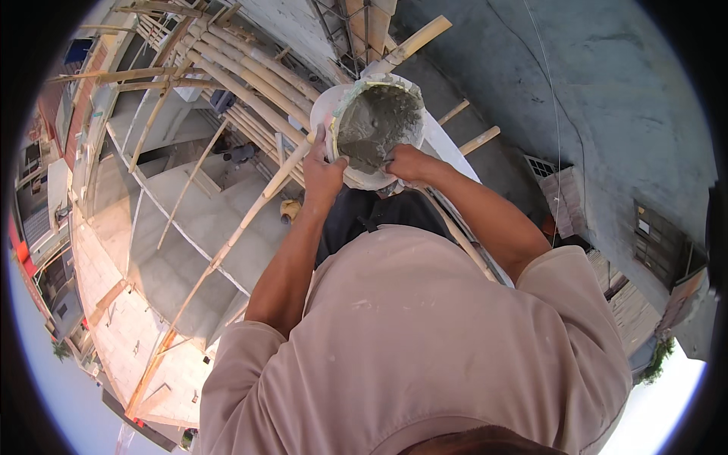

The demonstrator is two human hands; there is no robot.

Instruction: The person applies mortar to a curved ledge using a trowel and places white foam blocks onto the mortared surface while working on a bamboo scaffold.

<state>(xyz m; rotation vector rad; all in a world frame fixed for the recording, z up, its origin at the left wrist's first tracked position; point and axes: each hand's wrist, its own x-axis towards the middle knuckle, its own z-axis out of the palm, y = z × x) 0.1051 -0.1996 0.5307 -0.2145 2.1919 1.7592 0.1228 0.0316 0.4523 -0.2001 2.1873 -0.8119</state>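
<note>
A pale bucket (331, 111), its rim crusted with dried splashes, stands tilted toward me in front of my body. Wet grey mortar (368, 125) coats its inside and lies in the lower part. My left hand (326, 171) grips the bucket at its left near rim, thumb over the edge and fingers along the outer wall. At the right near rim my right hand (408, 164) is closed, knuckles up, with its fingertips over the mortar. What those fingers hold is hidden. A dark bit shows just below that hand, too small to name.
Bamboo scaffold poles (250, 83) run across the left and top, one thick pole end (421, 42) jutting beyond the bucket. A grey rendered wall (614, 98) rises on the right, with thin lines hanging before it. Far below left lies a pale slab (189, 220).
</note>
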